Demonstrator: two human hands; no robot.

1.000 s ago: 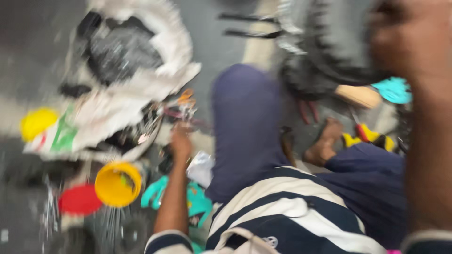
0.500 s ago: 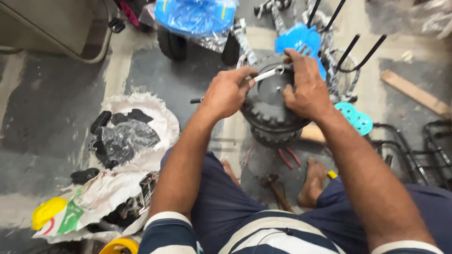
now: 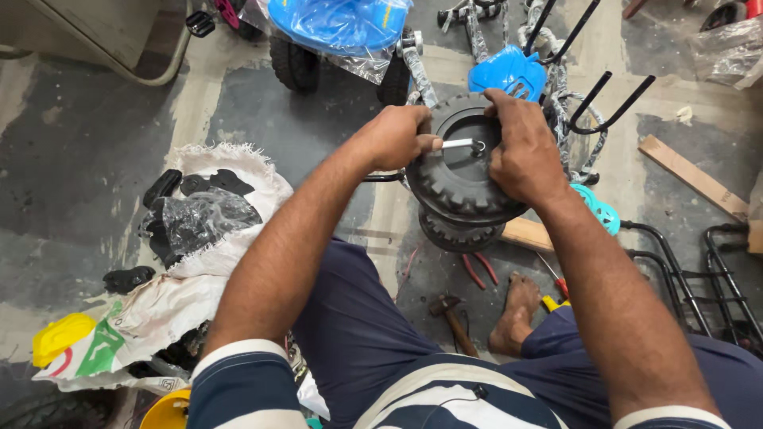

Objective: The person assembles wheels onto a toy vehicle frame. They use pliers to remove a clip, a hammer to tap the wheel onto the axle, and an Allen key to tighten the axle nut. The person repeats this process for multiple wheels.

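Observation:
A black plastic toy wheel (image 3: 457, 179) with knobby tread stands tilted at centre, above a second black wheel (image 3: 461, 236) beneath it. My left hand (image 3: 395, 137) pinches a short silver metal pin (image 3: 461, 144) whose looped end lies at the wheel's hub. My right hand (image 3: 520, 147) grips the wheel's right rim, fingers curled over the top edge. A blue plastic part (image 3: 506, 75) and black metal frame tubes (image 3: 608, 99) sit just behind the wheel.
A white woven sack (image 3: 211, 238) with black plastic parts lies at left. A hammer (image 3: 455, 318), red-handled pliers (image 3: 479, 268) and a screwdriver (image 3: 554, 286) lie by my bare foot (image 3: 515, 314). A wood plank (image 3: 693, 176) lies right; a wrapped blue toy vehicle (image 3: 338, 28) stands behind.
One second ago my view was blurred and my left hand reached down by my knee. Both hands then came to the wheel, and the silver pin now points at the hub.

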